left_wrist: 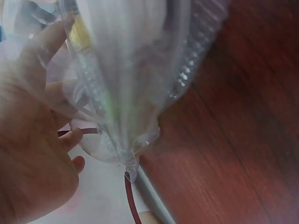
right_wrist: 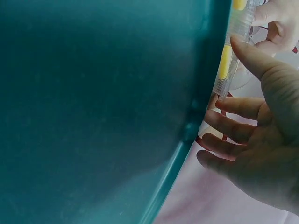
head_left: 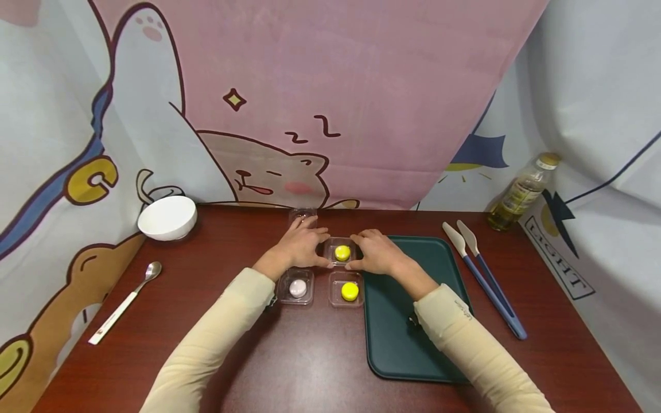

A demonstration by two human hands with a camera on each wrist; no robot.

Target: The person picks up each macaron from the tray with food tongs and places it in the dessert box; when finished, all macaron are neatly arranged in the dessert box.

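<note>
Four hands' fingers aside, a clear plastic box (head_left: 334, 259) with a round yellow piece (head_left: 342, 253) lies between my two hands. My left hand (head_left: 299, 245) holds its left side between thumb and forefinger. On its right side my right hand (head_left: 381, 253) does likewise, thumb at the near corner and forefinger at the far one. Nearer stands another clear box (head_left: 335, 302) with a yellow piece (head_left: 349, 291). A clear box (head_left: 286, 298) with a whitish round piece (head_left: 298, 288) sits below the left wrist. Behind the left hand, a further clear box (head_left: 295, 213) is partly hidden.
A dark green tray (head_left: 413, 361) lies under the right forearm. Blue-handled tongs (head_left: 488, 281) and an oil bottle (head_left: 524, 192) are at the right. At the left are a white bowl (head_left: 167, 218) and a spoon (head_left: 124, 304). A printed cloth (head_left: 387, 86) hangs behind the table.
</note>
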